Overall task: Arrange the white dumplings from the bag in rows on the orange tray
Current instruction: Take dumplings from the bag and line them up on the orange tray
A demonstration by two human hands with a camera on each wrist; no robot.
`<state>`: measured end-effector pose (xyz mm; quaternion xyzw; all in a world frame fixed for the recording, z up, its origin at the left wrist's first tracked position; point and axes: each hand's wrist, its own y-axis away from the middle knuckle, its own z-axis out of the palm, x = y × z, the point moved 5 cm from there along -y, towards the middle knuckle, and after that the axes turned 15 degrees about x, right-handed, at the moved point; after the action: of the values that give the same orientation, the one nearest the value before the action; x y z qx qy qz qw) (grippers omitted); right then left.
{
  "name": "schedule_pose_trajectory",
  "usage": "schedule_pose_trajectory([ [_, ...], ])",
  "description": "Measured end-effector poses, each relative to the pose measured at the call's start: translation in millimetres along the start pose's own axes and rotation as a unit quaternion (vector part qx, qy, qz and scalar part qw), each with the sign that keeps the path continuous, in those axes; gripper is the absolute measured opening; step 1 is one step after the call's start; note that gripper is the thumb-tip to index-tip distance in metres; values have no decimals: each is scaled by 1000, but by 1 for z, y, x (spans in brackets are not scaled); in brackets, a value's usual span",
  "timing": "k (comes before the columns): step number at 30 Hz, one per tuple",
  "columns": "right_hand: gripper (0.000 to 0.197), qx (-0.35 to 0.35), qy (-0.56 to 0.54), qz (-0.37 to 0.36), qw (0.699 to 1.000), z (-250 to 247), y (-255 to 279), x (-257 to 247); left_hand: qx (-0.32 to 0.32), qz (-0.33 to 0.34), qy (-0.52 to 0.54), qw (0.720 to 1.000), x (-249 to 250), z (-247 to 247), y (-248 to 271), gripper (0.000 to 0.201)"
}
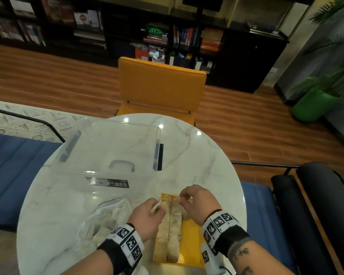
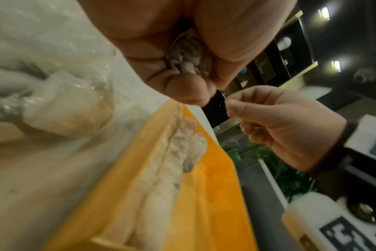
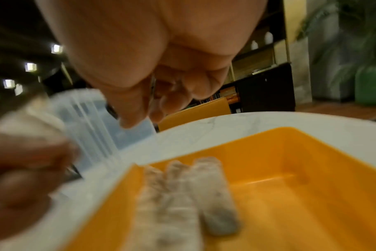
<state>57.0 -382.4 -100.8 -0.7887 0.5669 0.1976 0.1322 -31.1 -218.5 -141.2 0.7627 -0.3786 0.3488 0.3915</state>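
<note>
The orange tray (image 1: 190, 237) lies on the table's near side with two long rows of white dumplings (image 1: 170, 229) along its left half. A single dumpling (image 1: 185, 214) lies to the right of them. My left hand (image 1: 147, 214) hovers at the tray's left edge and grips one white dumpling (image 2: 186, 56) between thumb and fingers. My right hand (image 1: 196, 201) hangs over the tray's far end with its fingers curled and nothing visible in them (image 2: 275, 118). The clear plastic bag (image 1: 107, 219) with more dumplings lies left of the tray.
A large clear storage box (image 1: 111, 149) stands on the round marble table (image 1: 199, 155) beyond the bag. An orange chair (image 1: 160, 86) faces the far edge. Blue seats flank the table, and a black chair (image 1: 314, 195) stands at the right.
</note>
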Motion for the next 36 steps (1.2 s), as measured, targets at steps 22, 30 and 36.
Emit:
schedule_pose_trajectory([
  [22,12,27,-88,-48,995,-83,52,-47,-58,153,71,984,59,-11,42,48],
  [30,16,30,-50,-55,997,-79,60,-37,-46,186,14,981,53,-1,44,27],
  [36,14,-6,19,13,1000,-54,57,1,29,118,-85,989,14,-7,24,10],
])
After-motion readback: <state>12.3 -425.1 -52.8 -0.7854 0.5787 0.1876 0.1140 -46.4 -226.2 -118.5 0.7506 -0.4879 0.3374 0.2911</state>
